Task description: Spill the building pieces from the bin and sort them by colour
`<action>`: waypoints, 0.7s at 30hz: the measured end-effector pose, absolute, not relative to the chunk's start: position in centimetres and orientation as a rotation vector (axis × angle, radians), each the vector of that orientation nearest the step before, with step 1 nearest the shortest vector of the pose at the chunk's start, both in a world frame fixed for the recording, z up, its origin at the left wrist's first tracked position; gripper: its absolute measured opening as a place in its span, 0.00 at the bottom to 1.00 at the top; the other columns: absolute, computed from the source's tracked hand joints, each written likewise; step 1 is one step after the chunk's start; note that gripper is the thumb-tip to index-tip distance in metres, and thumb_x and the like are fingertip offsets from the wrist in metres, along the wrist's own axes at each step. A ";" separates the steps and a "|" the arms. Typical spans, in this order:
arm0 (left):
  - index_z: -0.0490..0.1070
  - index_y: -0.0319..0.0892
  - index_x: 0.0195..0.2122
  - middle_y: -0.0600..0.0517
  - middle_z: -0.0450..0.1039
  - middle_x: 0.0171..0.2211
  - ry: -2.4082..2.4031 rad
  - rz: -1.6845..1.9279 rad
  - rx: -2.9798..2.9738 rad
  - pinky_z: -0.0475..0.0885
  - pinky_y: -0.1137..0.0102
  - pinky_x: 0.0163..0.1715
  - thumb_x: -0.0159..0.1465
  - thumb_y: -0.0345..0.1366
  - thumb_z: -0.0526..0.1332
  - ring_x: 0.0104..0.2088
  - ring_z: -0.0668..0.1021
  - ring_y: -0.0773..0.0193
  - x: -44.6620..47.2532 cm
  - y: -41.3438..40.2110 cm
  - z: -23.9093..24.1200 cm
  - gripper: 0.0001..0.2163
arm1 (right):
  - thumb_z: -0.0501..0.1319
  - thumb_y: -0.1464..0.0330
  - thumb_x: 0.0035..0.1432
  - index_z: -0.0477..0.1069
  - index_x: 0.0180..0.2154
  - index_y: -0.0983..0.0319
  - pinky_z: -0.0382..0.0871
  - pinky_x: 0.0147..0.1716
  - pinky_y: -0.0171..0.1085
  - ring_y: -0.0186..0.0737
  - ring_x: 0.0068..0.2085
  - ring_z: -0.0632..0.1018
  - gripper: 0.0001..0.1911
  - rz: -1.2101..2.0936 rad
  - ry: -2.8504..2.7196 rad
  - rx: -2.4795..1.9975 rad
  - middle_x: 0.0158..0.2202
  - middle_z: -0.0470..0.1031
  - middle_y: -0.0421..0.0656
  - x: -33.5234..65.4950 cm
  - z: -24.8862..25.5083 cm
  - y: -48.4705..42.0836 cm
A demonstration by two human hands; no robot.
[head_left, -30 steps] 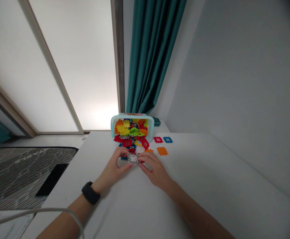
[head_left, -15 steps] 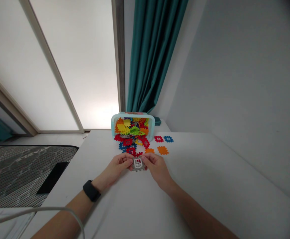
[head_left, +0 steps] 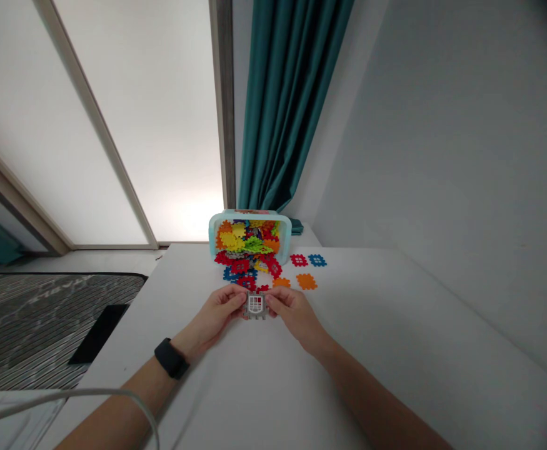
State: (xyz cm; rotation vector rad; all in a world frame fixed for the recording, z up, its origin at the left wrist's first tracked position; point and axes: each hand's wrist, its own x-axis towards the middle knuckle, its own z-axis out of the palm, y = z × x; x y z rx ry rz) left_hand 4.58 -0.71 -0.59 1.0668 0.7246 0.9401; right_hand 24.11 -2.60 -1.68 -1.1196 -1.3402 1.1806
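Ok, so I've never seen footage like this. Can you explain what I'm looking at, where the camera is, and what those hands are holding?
This view comes from a camera worn on a person's head, looking forward and down, so the arms reach in from the bottom of the picture. There is no machine here, just the person's own bare hands. The left hand, with a black watch on its wrist, and the right hand together hold a grey interlocking plastic tile by its edges. On the white table, a pale blue plastic tub lies tipped over, with colourful tiles spilling from it. An orange tile lies apart. A teal curtain hangs behind.
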 end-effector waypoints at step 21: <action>0.72 0.41 0.42 0.49 0.72 0.38 0.812 0.961 1.656 0.70 0.67 0.41 0.64 0.49 0.64 0.39 0.74 0.62 3.6 0.2 -1.6 0.16 | 0.56 0.68 0.70 0.76 0.46 0.57 0.73 0.49 0.47 0.45 0.46 0.78 0.10 0.225 -2.000 -0.883 0.42 0.80 0.47 25.4 -1.2 -3.0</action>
